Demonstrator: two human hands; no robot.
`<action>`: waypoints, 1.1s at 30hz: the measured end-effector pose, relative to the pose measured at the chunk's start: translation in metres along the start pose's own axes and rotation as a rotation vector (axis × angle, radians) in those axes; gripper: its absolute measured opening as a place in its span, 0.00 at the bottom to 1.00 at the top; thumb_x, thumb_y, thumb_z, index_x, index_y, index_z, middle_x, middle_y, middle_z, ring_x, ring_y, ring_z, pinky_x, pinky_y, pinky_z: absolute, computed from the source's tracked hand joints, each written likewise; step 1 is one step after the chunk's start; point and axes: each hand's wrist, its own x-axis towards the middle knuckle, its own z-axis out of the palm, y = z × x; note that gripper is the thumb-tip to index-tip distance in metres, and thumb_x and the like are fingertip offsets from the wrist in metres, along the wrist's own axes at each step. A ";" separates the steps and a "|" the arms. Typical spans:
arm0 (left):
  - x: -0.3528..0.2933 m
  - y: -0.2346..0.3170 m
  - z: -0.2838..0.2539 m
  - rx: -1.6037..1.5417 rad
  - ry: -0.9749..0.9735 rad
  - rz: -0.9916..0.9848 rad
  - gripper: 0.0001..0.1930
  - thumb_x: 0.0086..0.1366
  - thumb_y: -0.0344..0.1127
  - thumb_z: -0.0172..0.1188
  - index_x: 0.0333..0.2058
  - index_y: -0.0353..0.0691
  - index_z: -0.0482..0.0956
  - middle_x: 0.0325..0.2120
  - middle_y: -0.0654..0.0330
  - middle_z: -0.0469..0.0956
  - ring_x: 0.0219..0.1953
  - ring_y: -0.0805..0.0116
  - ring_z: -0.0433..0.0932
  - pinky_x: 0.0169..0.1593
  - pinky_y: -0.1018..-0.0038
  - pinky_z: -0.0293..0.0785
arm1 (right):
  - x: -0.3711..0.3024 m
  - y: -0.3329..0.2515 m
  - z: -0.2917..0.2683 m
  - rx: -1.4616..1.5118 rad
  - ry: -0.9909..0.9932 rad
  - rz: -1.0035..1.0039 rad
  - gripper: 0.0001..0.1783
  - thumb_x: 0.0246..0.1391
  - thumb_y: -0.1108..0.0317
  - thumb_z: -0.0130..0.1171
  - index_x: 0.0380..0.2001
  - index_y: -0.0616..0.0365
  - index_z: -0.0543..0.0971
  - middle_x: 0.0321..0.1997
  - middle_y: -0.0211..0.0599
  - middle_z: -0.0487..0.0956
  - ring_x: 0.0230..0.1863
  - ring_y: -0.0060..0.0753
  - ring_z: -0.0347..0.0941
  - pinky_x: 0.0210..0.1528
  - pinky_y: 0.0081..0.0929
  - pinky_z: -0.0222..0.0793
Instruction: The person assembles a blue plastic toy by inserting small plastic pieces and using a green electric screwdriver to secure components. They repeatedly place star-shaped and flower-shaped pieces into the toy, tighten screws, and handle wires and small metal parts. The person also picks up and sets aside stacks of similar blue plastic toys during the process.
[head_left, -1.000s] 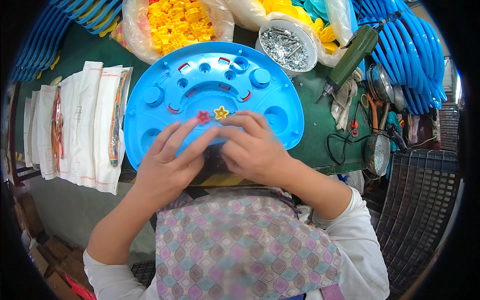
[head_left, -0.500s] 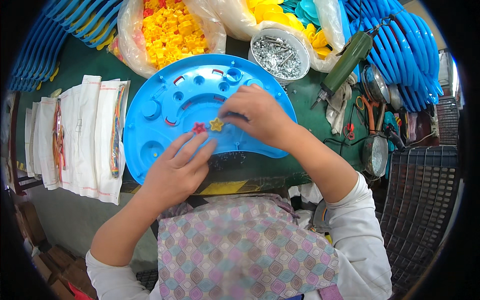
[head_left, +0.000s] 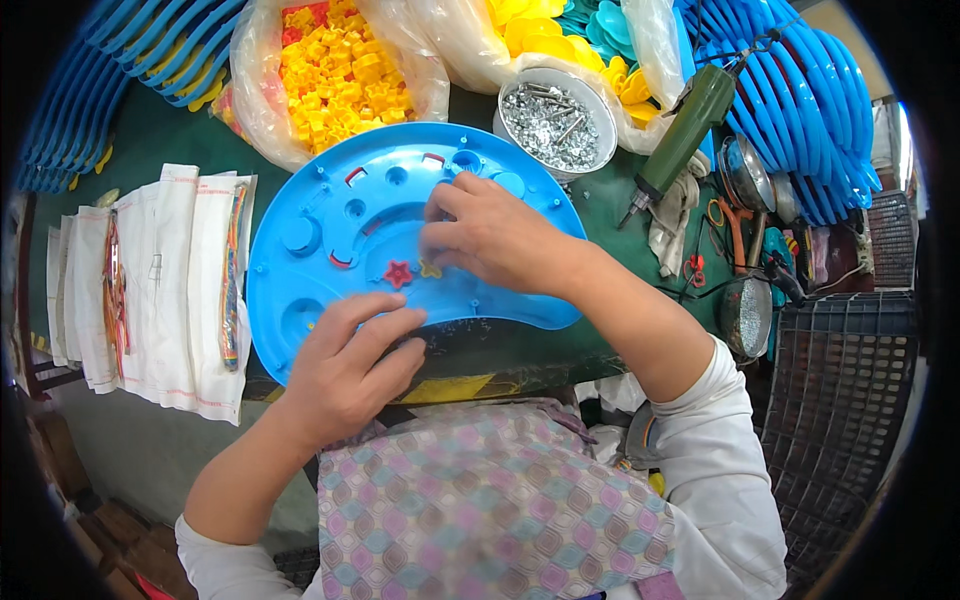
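A blue curved plastic shell lies hollow side up before me, with posts and round sockets inside. A red star piece sits in it near its front edge, and a yellow star piece just to the right is partly covered by my right hand. That hand reaches over the shell with its fingers bent; its fingertips, and anything in them, are hard to make out. My left hand is at the shell's front left edge, fingers apart and slightly blurred, holding nothing visible.
Behind the shell stand a bag of yellow star pieces and a white bucket of screws. A green electric screwdriver hangs at the right, near scissors. White packets lie at left; blue shells are stacked back right.
My left hand has drawn back toward me, away from the red star. My right hand has shifted left and now partly covers the yellow star. The shell sits slightly nearer.
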 end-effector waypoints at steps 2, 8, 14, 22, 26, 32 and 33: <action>-0.002 -0.004 0.004 -0.124 0.025 -0.064 0.12 0.50 0.23 0.70 0.34 0.36 0.81 0.48 0.56 0.81 0.49 0.55 0.81 0.47 0.62 0.80 | 0.004 -0.001 -0.005 0.004 -0.066 0.016 0.04 0.55 0.65 0.66 0.34 0.47 0.83 0.44 0.34 0.75 0.49 0.42 0.68 0.53 0.38 0.68; 0.000 -0.007 0.001 -0.378 0.044 -0.292 0.11 0.55 0.21 0.69 0.37 0.36 0.79 0.36 0.56 0.83 0.38 0.56 0.83 0.41 0.67 0.80 | 0.009 -0.001 -0.009 -0.005 -0.138 0.029 0.04 0.55 0.64 0.66 0.34 0.47 0.84 0.44 0.35 0.75 0.50 0.43 0.68 0.54 0.39 0.67; 0.012 -0.014 -0.008 -0.508 0.016 -0.440 0.09 0.57 0.21 0.69 0.36 0.36 0.82 0.33 0.56 0.83 0.34 0.60 0.82 0.39 0.70 0.77 | 0.012 0.000 -0.011 0.007 -0.167 0.038 0.04 0.55 0.65 0.66 0.34 0.48 0.83 0.44 0.35 0.75 0.50 0.43 0.69 0.54 0.39 0.67; 0.015 -0.021 -0.009 -0.640 -0.040 -0.616 0.06 0.59 0.27 0.71 0.34 0.36 0.86 0.30 0.58 0.84 0.33 0.68 0.81 0.39 0.73 0.76 | 0.015 -0.004 -0.009 -0.045 -0.152 0.071 0.07 0.53 0.63 0.68 0.34 0.51 0.85 0.43 0.37 0.77 0.51 0.43 0.72 0.50 0.40 0.71; 0.018 -0.022 -0.006 -0.650 -0.047 -0.646 0.05 0.59 0.28 0.71 0.34 0.35 0.86 0.30 0.59 0.84 0.33 0.69 0.81 0.39 0.74 0.76 | 0.016 -0.012 -0.005 -0.100 -0.105 0.092 0.08 0.50 0.64 0.67 0.30 0.55 0.82 0.40 0.38 0.76 0.48 0.45 0.71 0.49 0.41 0.70; 0.020 -0.025 -0.004 -0.633 -0.053 -0.723 0.06 0.61 0.28 0.70 0.36 0.35 0.87 0.31 0.59 0.85 0.33 0.70 0.81 0.39 0.75 0.77 | 0.017 -0.017 -0.003 -0.090 -0.078 0.151 0.09 0.47 0.63 0.67 0.27 0.56 0.81 0.39 0.39 0.76 0.47 0.46 0.70 0.49 0.42 0.70; 0.021 -0.026 -0.004 -0.652 -0.049 -0.757 0.06 0.61 0.28 0.70 0.37 0.35 0.87 0.32 0.59 0.85 0.33 0.70 0.82 0.40 0.75 0.77 | 0.017 -0.018 -0.002 -0.107 -0.073 0.163 0.09 0.47 0.63 0.67 0.27 0.56 0.81 0.39 0.39 0.76 0.47 0.46 0.70 0.49 0.42 0.70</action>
